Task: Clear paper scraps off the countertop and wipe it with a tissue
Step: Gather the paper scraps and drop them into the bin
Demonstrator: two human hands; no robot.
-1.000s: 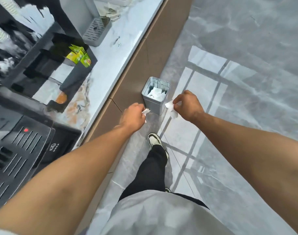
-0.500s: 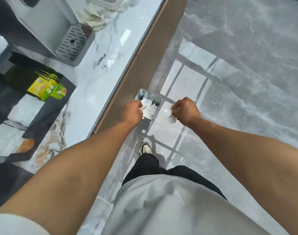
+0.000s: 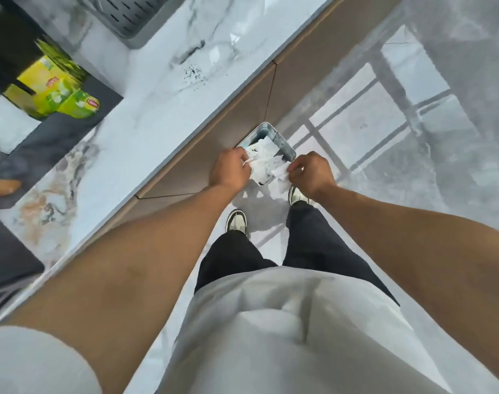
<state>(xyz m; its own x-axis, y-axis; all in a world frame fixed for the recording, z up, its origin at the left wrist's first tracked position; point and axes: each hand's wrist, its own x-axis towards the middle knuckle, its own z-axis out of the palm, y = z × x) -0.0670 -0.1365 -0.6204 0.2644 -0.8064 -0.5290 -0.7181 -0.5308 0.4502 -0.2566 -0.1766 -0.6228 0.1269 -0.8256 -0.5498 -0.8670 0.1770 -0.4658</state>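
Note:
A square metal bin [image 3: 287, 147] stands on the floor against the brown cabinet front, with white paper [image 3: 263, 163] piled inside. My left hand [image 3: 229, 169] hovers at the bin's near-left rim, pinching a small white paper scrap [image 3: 247, 162]. My right hand [image 3: 312, 172] is at the near-right rim, closed on a crumpled white tissue [image 3: 281, 176] that hangs below the fingers. The white marble countertop [image 3: 146, 109] runs along the left, with a patch of dark specks [image 3: 193, 73] near its edge.
Yellow-green tea boxes [image 3: 58, 92] sit in a black organizer [image 3: 52, 137] on the counter. A grey drip tray [image 3: 134, 12] is at the top. A black appliance [image 3: 6, 260] stands at the left edge. My feet [image 3: 237, 220] stand on the glossy grey floor beside the bin.
I have stepped closer and leaned over the bin. Both hands moved from in front of it to directly over its rim, still holding their paper.

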